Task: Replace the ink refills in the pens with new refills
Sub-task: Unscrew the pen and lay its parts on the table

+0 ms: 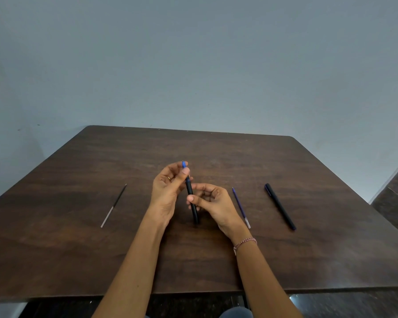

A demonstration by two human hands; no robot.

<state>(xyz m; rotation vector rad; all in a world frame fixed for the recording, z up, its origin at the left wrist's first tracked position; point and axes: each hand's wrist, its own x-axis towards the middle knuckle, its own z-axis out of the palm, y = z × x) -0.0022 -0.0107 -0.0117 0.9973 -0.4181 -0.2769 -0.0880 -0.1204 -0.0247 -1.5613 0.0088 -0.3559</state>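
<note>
Over the middle of the table (pixel 78 249), head view: black pen (pixel 191 196) held in both hands. Left hand (pixel 168 187) pinches its blue tip (pixel 183 164); right hand (pixel 213 203) grips the barrel lower down. Black refill (pixel 113 205) lies toward the left edge. Blue refill (pixel 241 207) lies right of the hands, and a second pen (pixel 280 206) lies apart, nearer the right edge.

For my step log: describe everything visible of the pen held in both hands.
The pen is a slim matt black barrel, plastic by its look, with a blue tip. It tilts blue end up and away, over the table. The left hand pinches it near the blue end; the right hand holds its middle, thumb across. Its near end may touch the table; unclear.
</note>
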